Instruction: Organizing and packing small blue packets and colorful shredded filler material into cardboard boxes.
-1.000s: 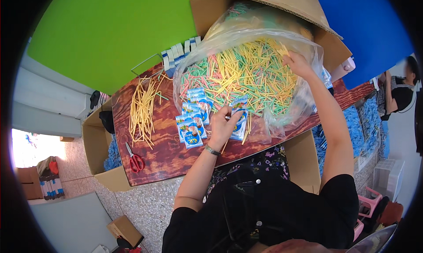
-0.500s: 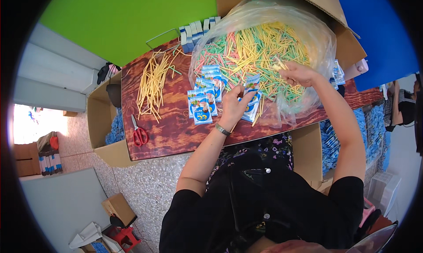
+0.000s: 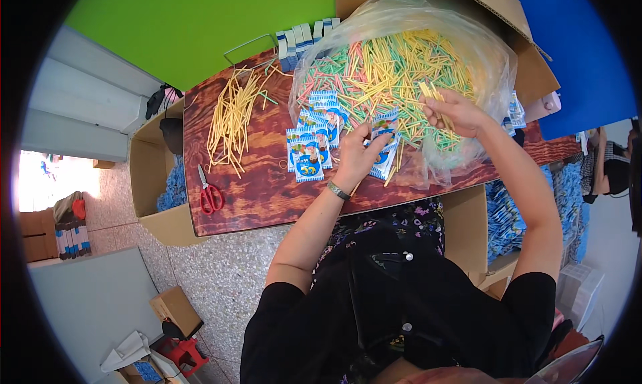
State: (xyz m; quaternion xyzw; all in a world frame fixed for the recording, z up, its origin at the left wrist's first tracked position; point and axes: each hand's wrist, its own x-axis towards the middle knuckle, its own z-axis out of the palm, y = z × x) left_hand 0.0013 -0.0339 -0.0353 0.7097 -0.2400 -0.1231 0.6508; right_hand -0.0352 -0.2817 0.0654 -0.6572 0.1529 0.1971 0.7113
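My left hand (image 3: 356, 158) pinches the edge of a blue and white packet (image 3: 385, 124) at the middle of the table. A few yellow sticks (image 3: 428, 89) stand up from the closed fingers of my right hand (image 3: 456, 112). That hand hovers over a big heap of thin yellow, green and pink sticks (image 3: 394, 69), which fills a clear plastic bag (image 3: 503, 63). Left of my left hand, several similar packets (image 3: 308, 162) lie overlapping. My fingers hide part of the held packet.
Longer yellow sticks (image 3: 231, 126) lie loose on the dark red wood-patterned table (image 3: 261, 197). Red-handled scissors (image 3: 211, 198) rest near its left edge. Small boxes (image 3: 294, 43) line the back. Open cartons with blue packets (image 3: 172, 186) flank the table. A cardboard box (image 3: 535, 69) stands behind the bag.
My right hand has turned, and the yellow sticks in it now show clearly, pointing up. My left hand stays on the packet. The whole view has shifted slightly.
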